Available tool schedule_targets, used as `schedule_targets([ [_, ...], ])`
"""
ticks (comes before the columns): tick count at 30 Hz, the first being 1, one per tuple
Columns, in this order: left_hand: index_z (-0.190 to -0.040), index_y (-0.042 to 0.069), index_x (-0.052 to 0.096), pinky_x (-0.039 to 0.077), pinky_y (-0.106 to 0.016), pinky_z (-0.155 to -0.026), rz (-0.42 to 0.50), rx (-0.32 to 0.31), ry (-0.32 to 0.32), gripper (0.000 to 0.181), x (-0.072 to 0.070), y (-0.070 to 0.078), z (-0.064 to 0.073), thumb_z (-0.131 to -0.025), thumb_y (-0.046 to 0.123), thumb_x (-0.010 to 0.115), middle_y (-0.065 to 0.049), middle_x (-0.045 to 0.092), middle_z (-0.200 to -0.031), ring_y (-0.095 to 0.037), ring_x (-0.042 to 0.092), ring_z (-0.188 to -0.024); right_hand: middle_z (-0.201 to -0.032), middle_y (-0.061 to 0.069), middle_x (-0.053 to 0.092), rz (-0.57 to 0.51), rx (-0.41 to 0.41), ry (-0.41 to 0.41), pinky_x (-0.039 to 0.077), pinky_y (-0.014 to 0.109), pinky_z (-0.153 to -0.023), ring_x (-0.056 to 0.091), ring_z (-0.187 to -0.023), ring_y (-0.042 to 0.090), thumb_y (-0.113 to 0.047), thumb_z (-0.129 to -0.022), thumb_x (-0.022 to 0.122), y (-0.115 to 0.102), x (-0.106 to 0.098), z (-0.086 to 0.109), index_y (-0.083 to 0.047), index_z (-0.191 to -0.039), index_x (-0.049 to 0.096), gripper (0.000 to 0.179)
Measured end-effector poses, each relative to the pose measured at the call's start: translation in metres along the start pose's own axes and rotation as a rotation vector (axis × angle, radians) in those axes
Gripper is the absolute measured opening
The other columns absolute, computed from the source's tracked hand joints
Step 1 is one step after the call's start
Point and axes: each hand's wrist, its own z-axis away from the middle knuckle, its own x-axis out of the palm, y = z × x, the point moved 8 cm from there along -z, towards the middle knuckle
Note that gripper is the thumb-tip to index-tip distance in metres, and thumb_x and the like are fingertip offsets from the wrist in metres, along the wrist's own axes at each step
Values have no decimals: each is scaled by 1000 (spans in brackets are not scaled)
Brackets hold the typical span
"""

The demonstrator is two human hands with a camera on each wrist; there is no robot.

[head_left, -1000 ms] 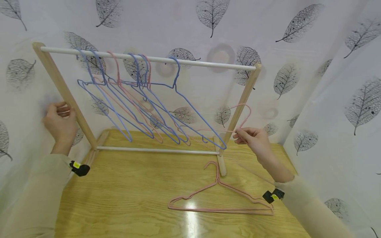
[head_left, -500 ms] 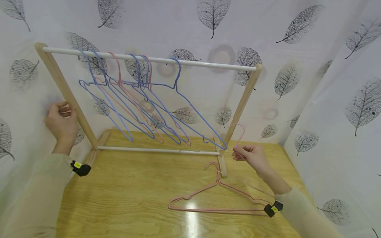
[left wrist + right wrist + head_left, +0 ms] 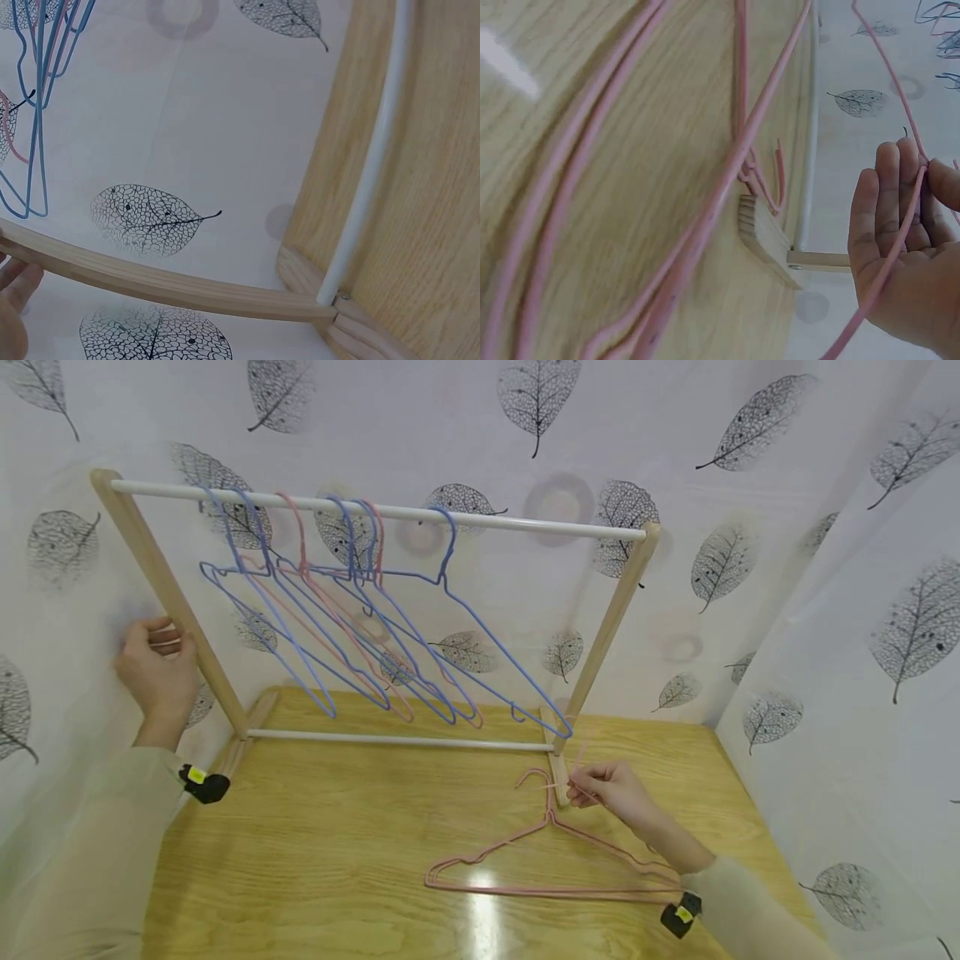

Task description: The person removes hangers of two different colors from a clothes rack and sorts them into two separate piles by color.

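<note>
Our right hand point(image 3: 611, 793) pinches a hanger point(image 3: 896, 251), its hook point(image 3: 581, 747) blurred above; our left hand point(image 3: 156, 670), cropped in its wrist view, grips the post point(image 3: 169, 596).

Slim pink hanger point(image 3: 889, 265) — aloft, neck in the right grip point(image 3: 609, 792).

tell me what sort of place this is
Probably a curtained-off indoor corner set up for tabletop work: a wood-grain table, a rack hung with wire-style hangers, and leaf-print sheeting behind. I can't tell if it's a home or studio.
</note>
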Motion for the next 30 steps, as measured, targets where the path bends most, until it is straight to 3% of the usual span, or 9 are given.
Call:
schedule_targets([
  [8,-131,8,68,46,-3,-76,-2,1,0,36,1,0,0,-100,24,65,34,47,-88,22,47,-77,-88,0,78,15,39,-101,66,25,-79,75,-81,10,-16,-106,61,19,17,5,23,-116,65,40],
  [13,-130,7,69,45,-3,-75,3,7,10,34,-1,0,0,-100,22,65,32,51,-90,23,47,-77,-90,5,78,30,40,-109,64,22,-75,73,-78,9,-15,-105,62,27,22,5,23,-116,65,39],
  [20,-130,6,69,43,-3,-74,12,-2,1,35,-1,-1,0,-99,23,65,37,44,-84,22,47,-76,-87,1,76,5,26,-135,63,21,-70,70,-75,6,-10,-105,61,44,28,1,25,-112,66,36],
  [30,-130,6,69,43,-3,-73,25,8,8,35,-1,-1,0,-99,22,66,38,44,-83,22,47,-75,-96,12,81,-45,40,-132,64,19,-70,72,-77,7,-8,-105,62,56,29,-5,26,-114,66,35],
])
